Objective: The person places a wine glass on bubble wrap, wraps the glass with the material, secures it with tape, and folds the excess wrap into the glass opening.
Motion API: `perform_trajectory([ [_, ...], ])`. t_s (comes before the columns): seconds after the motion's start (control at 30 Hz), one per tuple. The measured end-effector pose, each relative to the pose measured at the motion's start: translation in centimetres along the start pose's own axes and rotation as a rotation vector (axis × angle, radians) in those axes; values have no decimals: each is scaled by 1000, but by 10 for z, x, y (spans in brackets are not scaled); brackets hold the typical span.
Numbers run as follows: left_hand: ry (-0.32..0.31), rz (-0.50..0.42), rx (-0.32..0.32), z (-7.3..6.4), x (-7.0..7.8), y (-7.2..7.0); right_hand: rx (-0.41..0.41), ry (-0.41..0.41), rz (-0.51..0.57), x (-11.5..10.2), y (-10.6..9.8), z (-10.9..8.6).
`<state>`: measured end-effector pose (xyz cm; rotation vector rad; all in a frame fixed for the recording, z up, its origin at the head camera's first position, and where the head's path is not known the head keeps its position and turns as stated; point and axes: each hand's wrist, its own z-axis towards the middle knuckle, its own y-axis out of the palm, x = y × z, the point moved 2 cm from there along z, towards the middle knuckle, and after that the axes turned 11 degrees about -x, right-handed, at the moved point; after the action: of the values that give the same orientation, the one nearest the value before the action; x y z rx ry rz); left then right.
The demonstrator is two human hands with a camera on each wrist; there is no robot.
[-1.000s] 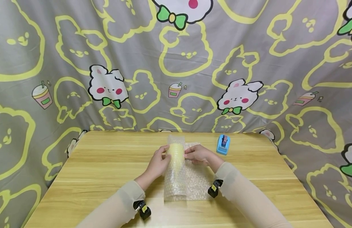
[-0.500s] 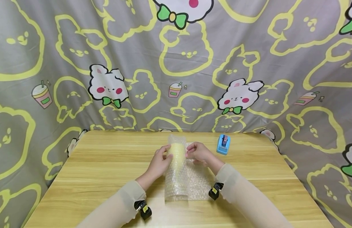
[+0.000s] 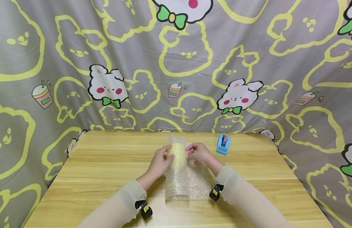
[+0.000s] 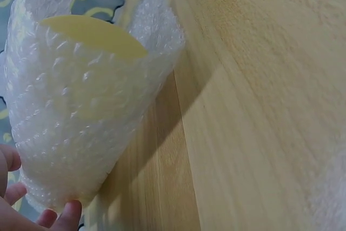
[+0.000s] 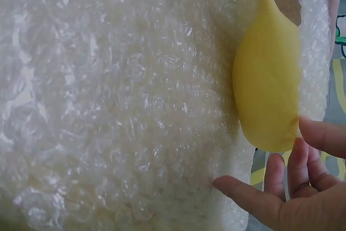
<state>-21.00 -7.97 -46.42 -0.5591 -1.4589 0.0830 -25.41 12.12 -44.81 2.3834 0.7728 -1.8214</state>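
A sheet of clear bubble wrap (image 3: pixel 176 186) is curled lengthwise around a smooth yellow object (image 5: pixel 268 79) near the middle of the table. The object has a rounded body that narrows to a thin neck, and a yellow rounded edge shows at the open end in the left wrist view. My left hand (image 3: pixel 160 160) grips the roll from its left side, fingertips on the wrap. On the other side my right hand (image 3: pixel 199 153) pinches the edge of the wrap, its fingers close to the rounded end of the yellow object. Flat wrap lies beneath my right forearm.
A blue tape dispenser (image 3: pixel 223 144) stands toward the back right of the wooden table (image 3: pixel 107 158). Behind the table hangs a grey patterned curtain (image 3: pixel 147 63). Each wrist carries a small black camera (image 3: pixel 144 210).
The roll has shifted and widened slightly to the right. My right fingers have moved a little right with the wrap's edge; the left hand has crept slightly right too.
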Motion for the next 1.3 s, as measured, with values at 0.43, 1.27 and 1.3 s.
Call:
perform_trajectory([
  [0.43, -2, 41, 22, 5, 1, 5, 91, -74, -203, -4, 3, -8],
  [1.27, 15, 114, 12, -1, 13, 11, 114, -51, -370, -8, 6, -17],
  [1.3, 13, 112, 2, -1, 13, 11, 113, -46, -357, -7, 5, -17],
])
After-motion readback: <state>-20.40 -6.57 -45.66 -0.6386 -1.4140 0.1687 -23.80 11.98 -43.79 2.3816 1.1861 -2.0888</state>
